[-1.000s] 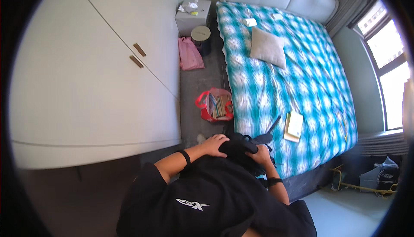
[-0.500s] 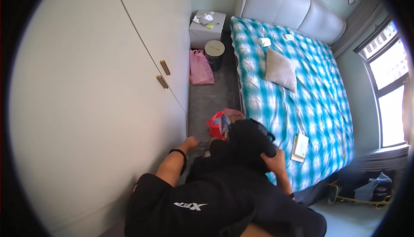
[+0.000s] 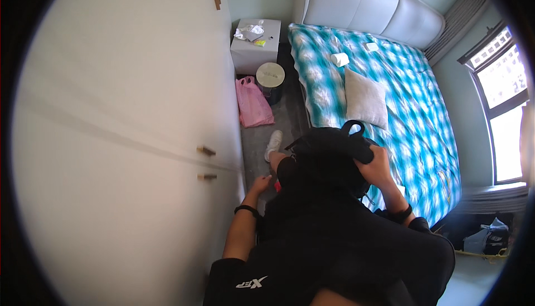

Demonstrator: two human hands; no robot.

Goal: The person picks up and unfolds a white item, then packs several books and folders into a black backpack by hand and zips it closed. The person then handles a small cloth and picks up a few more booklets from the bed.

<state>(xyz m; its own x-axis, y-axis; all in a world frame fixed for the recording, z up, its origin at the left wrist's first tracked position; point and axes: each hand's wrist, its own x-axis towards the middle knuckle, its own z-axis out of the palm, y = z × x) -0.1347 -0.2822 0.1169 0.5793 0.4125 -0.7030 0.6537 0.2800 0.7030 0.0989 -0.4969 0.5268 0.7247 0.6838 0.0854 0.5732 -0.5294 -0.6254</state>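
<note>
A black backpack (image 3: 330,158) hangs in front of my body, its top loop standing up beside the bed. My right hand (image 3: 377,166) grips it near the top at a padded black strap (image 3: 356,149). Much of the backpack blends into my black shirt (image 3: 334,244). Low on the left, between the wardrobe and my leg, my left hand (image 3: 261,184) hangs with its fingers curled in and nothing seen in them. A small piece of the red bag (image 3: 277,186) shows beside my leg; the rest of it is hidden.
A white wardrobe (image 3: 128,127) lines the left side. On the right stands the bed (image 3: 415,116) with a grey cushion (image 3: 365,101). Ahead are a pink plastic bag (image 3: 253,102), a lidded bin (image 3: 270,77) and a white nightstand (image 3: 253,55). My white shoe (image 3: 273,143) is on the grey floor.
I have stepped forward along the bed, so the wardrobe handles sit lower in view. The backpack has come along in my right hand and now covers the book on the bed and most of the red bag.
</note>
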